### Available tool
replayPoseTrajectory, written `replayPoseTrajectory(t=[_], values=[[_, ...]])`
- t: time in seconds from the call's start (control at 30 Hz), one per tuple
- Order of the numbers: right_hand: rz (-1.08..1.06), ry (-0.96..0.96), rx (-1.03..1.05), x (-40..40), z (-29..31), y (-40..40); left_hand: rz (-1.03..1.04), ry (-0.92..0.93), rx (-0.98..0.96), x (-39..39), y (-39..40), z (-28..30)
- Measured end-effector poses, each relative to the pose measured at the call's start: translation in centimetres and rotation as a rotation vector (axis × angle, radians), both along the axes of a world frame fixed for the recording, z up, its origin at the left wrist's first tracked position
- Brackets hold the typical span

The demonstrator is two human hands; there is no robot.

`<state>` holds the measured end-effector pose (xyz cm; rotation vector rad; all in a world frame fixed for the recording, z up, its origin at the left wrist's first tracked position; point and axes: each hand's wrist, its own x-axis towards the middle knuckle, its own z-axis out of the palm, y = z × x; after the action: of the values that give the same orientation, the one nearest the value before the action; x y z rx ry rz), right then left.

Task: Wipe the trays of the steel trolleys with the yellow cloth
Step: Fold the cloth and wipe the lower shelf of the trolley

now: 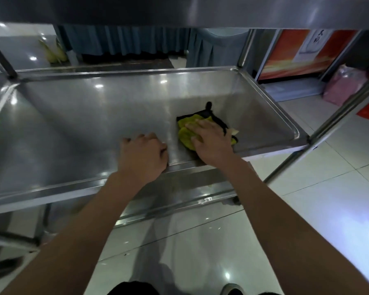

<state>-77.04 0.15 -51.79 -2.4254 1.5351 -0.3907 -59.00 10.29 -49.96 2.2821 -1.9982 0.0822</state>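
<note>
A shiny steel trolley tray (98, 116) fills the middle of the head view, under an upper shelf (222, 11). The yellow cloth (186, 133), edged in black, lies flat on the tray's right part near the front rim. My right hand (211, 141) presses down on the cloth with its fingers spread and straight. My left hand (144, 155) rests at the tray's front rim, left of the cloth, with its fingers curled over the edge.
A lower steel tray (179, 194) shows beneath the front rim. Trolley posts (337, 122) stand at the right and at the back left (2, 58). White floor tiles (307, 199) lie to the right. A pink bag (343, 86) sits at the far right. Curtains (126, 41) hang behind.
</note>
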Motion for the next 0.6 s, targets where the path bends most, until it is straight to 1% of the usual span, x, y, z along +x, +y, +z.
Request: replayPoseTrajectory(t=[0.1, 0.23, 0.4, 0.53, 0.6], values=[[0.088, -0.037, 0.031, 2.9, 0.2, -0.1, -0.007, -0.017, -0.021, 0.7, 0.9, -0.4], [0.159, -0.030, 0.079, 5.3, 0.5, -1.2, -0.011, 0.038, -0.014, 1.4, 1.5, -0.4], [0.221, -0.079, 0.096, 7.0, 0.3, -2.1, 0.048, 0.036, -0.059, 0.9, 1.2, -0.5], [0.258, -0.048, 0.086, 5.9, 0.1, -3.8, 0.134, -0.067, -0.077, -0.6, -0.2, 0.0], [0.227, -0.018, 0.090, 3.9, 0.2, -5.9, 0.168, -0.112, -0.053, -1.4, -1.0, 0.3]])
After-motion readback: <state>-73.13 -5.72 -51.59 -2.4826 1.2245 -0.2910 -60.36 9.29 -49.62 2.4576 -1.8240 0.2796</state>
